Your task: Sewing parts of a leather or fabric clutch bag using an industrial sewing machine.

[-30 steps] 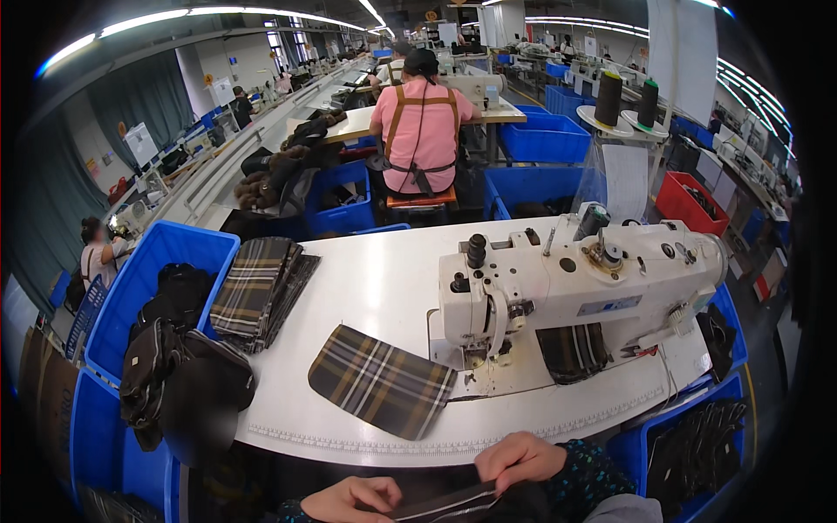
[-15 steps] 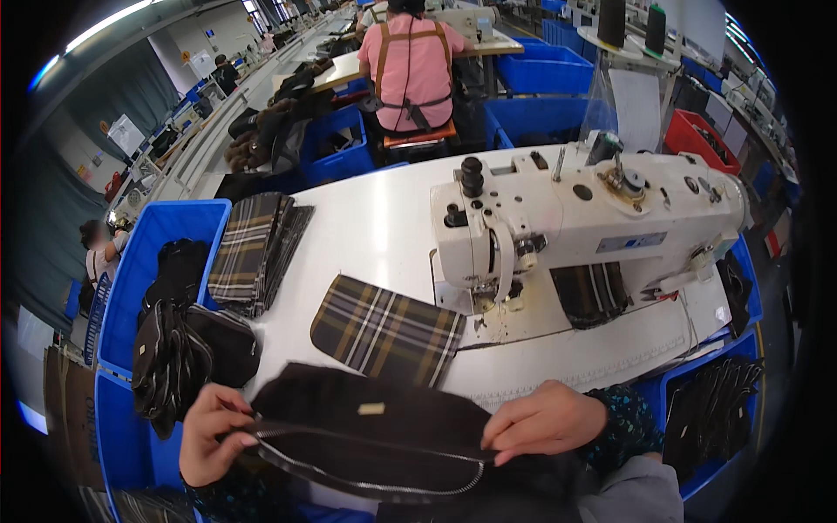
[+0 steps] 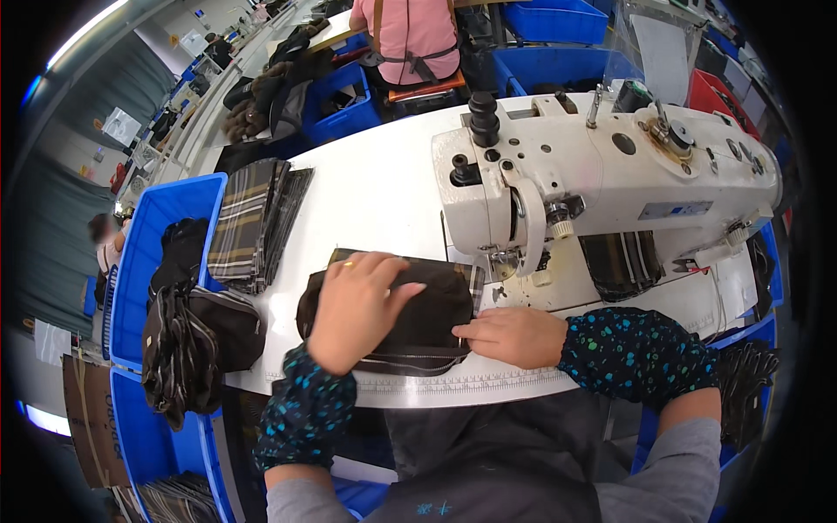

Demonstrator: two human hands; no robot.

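A dark brown fabric piece with a zipper lies on the white table in front of the sewing machine. Beneath it is a plaid fabric panel, mostly covered, with a strip showing along the far and right edges. My left hand rests over the left part of the brown piece, fingers and thumb apart. At its right edge, my right hand lies low with its fingers stretched out, fingertips touching the fabric. The zipper runs along the near side, by the ruler strip.
Left of my hands, blue bins hold dark zippered pieces. A stack of plaid panels leans by them. Plaid pieces lie under the machine arm, near small red-handled snips. Ahead, a person in pink sits.
The brown zippered piece, earlier held up by both hands near the table's front edge, now lies on the plaid panel. My left hand has moved onto it; my right touches its edge.
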